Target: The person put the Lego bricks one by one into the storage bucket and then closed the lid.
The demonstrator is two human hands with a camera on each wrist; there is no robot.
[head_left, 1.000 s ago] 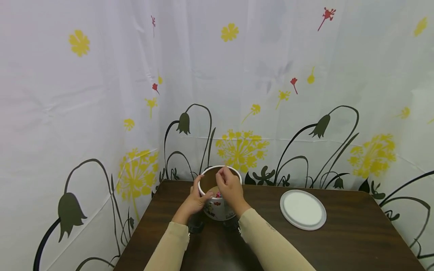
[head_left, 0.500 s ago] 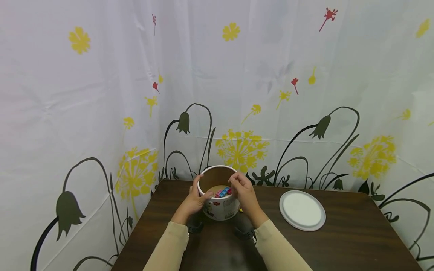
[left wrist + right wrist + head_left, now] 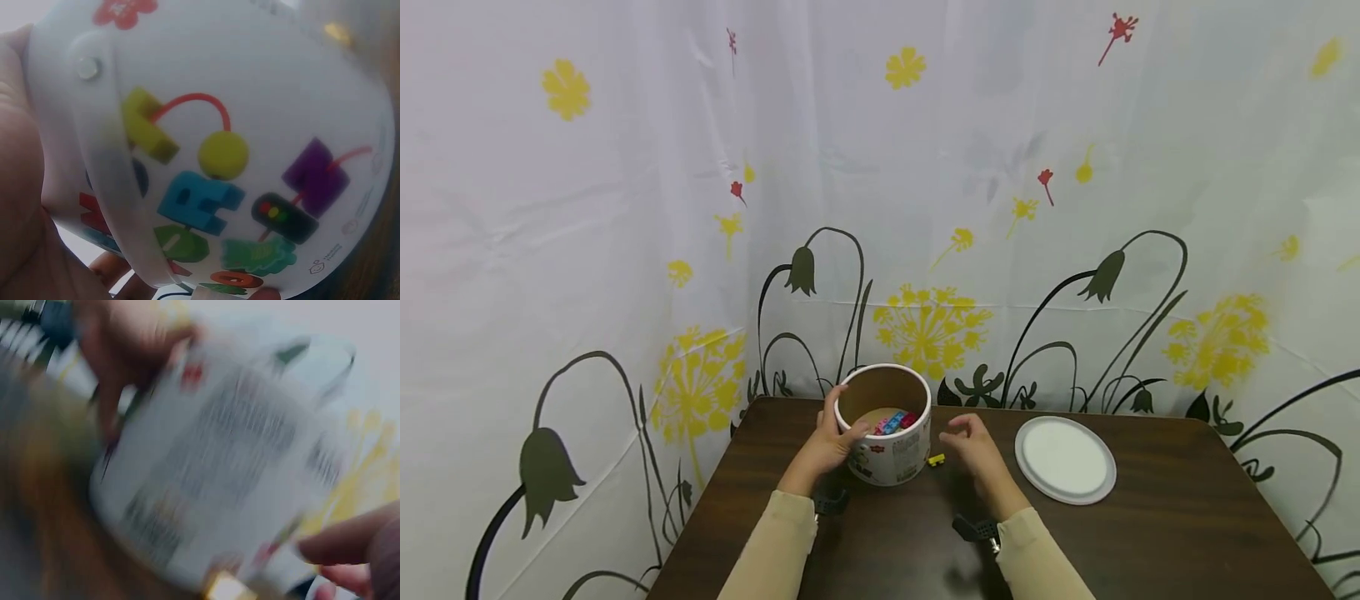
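A white printed tub stands on the table with its mouth tilted toward me. My left hand grips it from the left, thumb over the rim and fingers round the outer wall. Inside lie small toy pieces in pink, blue and dark pink. In the left wrist view the tub's strap handle crosses a wall printed with coloured letters and shapes. To the right of the tub is my right hand, its fingers loosely bent and holding nothing. A small yellow block lies on the table between that hand and the tub.
A round white lid lies flat on the dark brown table, right of my right hand. Behind the table's far edge hangs a white curtain with printed flowers. The right wrist view is blurred.
My right hand has come out of the tub and moved right and down to the table beside it. The yellow block has come into view. My left hand keeps its grip.
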